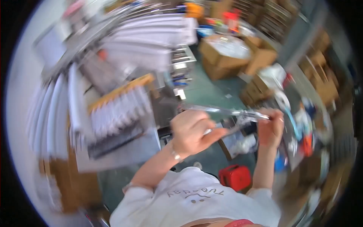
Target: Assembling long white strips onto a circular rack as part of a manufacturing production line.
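A shiny, see-through strip that looks like plastic [236, 112] stretches between my two hands in front of my chest; motion blur hides exactly what it is. My left hand [193, 130] is closed around its left end, with the thumb pointing right. At the other end, my right hand [271, 126] pinches it between thumb and fingers, a little above the right forearm. Some of the clear material hangs below the strip near the right hand.
On the left, a table [145, 157] holds a row of white folded pieces [121, 111] on an orange-brown bar. White sheets [143, 38] hang beyond. Cardboard boxes [215, 62] stand at the far right. A red case [235, 178] is below my hands, and a cluttered bench [289, 142] runs along the right.
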